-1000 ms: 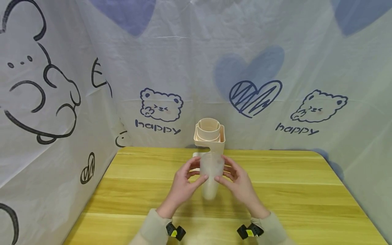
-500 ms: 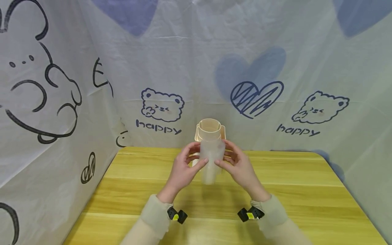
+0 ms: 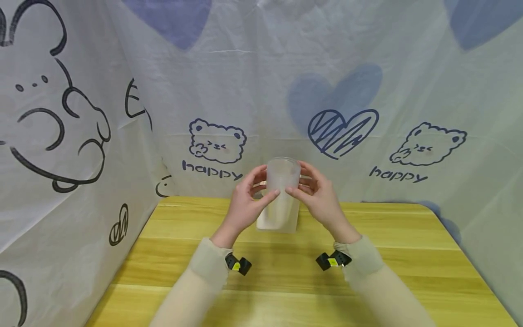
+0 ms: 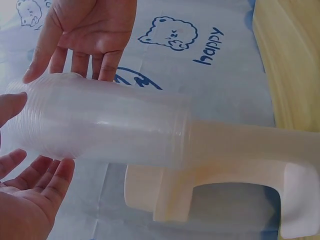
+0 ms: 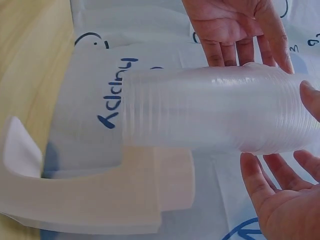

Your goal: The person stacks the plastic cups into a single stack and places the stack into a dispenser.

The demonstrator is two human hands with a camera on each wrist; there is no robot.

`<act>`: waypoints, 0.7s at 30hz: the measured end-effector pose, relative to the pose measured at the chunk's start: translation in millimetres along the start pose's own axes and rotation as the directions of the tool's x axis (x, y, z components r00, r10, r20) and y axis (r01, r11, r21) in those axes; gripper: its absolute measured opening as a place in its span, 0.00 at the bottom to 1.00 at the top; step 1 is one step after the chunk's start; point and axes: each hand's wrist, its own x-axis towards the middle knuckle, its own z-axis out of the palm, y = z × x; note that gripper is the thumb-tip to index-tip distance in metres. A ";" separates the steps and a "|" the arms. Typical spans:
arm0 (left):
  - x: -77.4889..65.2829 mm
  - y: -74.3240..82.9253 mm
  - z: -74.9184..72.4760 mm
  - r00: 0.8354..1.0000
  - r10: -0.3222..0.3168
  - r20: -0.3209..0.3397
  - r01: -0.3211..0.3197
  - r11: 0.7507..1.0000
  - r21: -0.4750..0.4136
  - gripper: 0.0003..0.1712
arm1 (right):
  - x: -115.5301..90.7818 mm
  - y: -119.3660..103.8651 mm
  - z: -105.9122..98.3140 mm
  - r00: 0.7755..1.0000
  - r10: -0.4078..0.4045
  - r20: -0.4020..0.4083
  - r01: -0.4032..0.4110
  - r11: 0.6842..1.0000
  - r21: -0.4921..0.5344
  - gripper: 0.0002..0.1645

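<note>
A stack of clear plastic cups [image 3: 283, 175] is held up in the air between both hands. My left hand [image 3: 245, 200] grips it from the left side, thumb in front and fingers behind. On the opposite side my right hand [image 3: 320, 202] grips it the same way. Both hands hold the stack near its upper end in the wrist views. Just behind the stack stands a cream holder [image 4: 175, 195] with a round collar and a curved arm; the head view hides most of it. From the right wrist, the holder [image 5: 90, 200] appears alongside the cups' lower end.
The holder's pale base [image 3: 292, 222] stands on a wooden table [image 3: 367, 272], near its back edge. A printed cloth [image 3: 261, 91] hangs behind the table, and another cloth wall [image 3: 73, 213] rises at the left.
Both hands have lifted the cup stack upward. It has gone from below the holder's top to in front of it, and now covers the round collar in the head view.
</note>
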 end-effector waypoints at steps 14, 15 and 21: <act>36.1 7.7 -2.8 1.000 -0.028 -0.013 0.028 0.999 0.047 0.32 | 33.9 -9.0 -9.4 0.999 -0.021 -0.030 0.021 1.000 -0.021 0.38; 38.2 8.1 -3.2 1.000 -0.022 -0.012 0.023 0.999 0.046 0.32 | 36.5 -10.0 -10.0 0.999 -0.027 -0.030 0.027 0.999 -0.022 0.38; 52.5 10.9 -6.6 1.000 0.000 -0.011 0.001 0.999 0.033 0.33 | 51.7 -17.7 -11.7 0.999 -0.038 -0.035 0.037 0.999 -0.039 0.39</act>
